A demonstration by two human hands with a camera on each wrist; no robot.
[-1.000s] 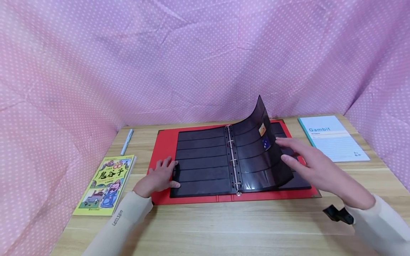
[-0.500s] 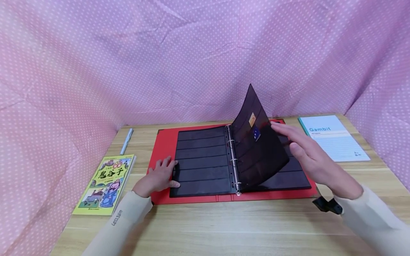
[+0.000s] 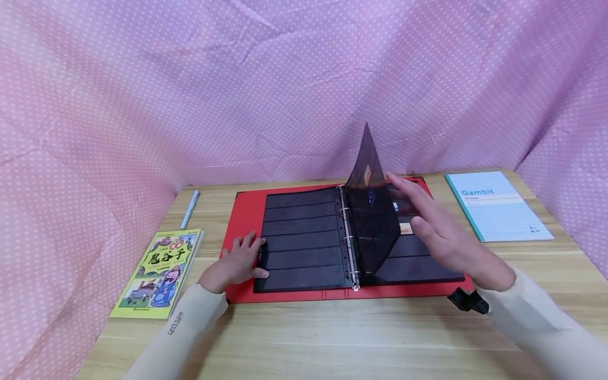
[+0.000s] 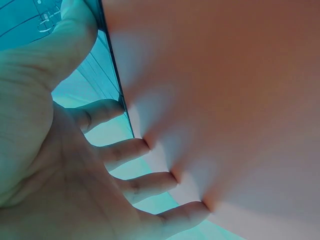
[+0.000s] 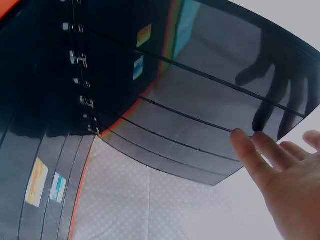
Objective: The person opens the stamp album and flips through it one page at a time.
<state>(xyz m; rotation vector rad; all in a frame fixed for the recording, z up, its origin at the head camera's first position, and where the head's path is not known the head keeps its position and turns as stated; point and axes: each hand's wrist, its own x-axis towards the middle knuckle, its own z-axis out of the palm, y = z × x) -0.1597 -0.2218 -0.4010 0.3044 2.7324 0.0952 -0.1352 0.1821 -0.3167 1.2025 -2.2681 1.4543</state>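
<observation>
A red ring-bound stamp album (image 3: 248, 211) lies open on the table, its black pages crossed by strip pockets. One black page (image 3: 377, 227) stands nearly upright by the rings, bearing an orange stamp (image 3: 367, 176) and a blue one. Behind it, the right-hand page (image 3: 413, 266) carries another orange stamp (image 3: 406, 228) and a small bluish one. My right hand (image 3: 442, 232) is to the right of the raised page; in the right wrist view its extended fingertips (image 5: 240, 134) touch that page. My left hand (image 3: 234, 268) rests with spread fingers on the album's left edge.
A yellow comic-style book (image 3: 157, 274) lies at the table's left, with a light-blue pen (image 3: 190, 209) behind it. On the right is a Gambit notebook (image 3: 499, 206). Pink dotted cloth (image 3: 285, 105) hangs behind and at both sides.
The raised page has swung left from a low curve to nearly upright, uncovering stamps on the page beneath. My right hand has moved left with it; my left hand has stayed put.
</observation>
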